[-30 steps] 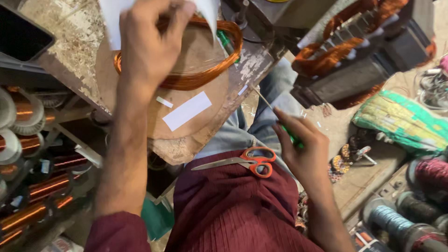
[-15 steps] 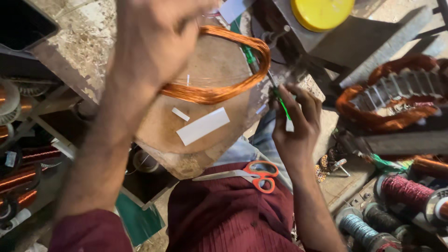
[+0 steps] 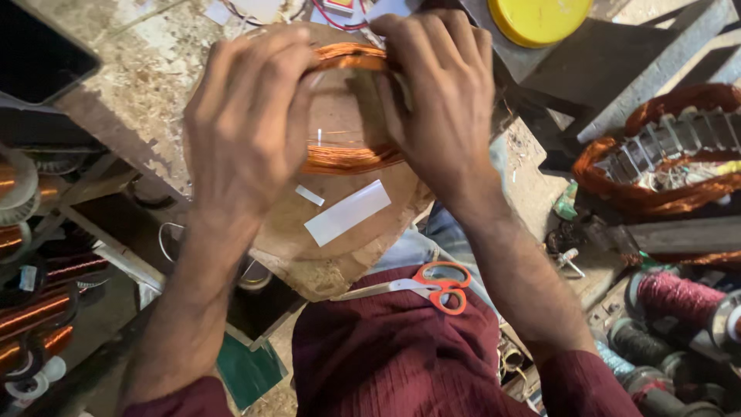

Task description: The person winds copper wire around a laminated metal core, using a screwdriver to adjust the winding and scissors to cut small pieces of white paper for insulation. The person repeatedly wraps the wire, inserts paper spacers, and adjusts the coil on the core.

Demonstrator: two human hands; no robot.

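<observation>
a coil of copper wire lies on a round wooden board that juts over the person's lap, and both hands are on it. the coil's near arc shows bright between the two hands, and a short stretch of its far arc shows above, between the fingertips; the rest is hidden under the palms. the left hand covers the coil's left side, fingers curled down over the loop and closed on it. the right hand covers the right side in the same way, its fingers bent over the far arc and its thumb side pressed toward the middle, gripping the wire. the two hands sit close together, nearly meeting at the top of the coil.

just nearer the person than the coil, two strips of white tape lie flat on the board, a long one and a small one beside it. past the board's near edge, orange-handled scissors rest on the maroon garment over the lap. a yellow lid sits beyond the right hand. to the right stands a motor stator wound with copper, and spools of wire are stacked at the left.
</observation>
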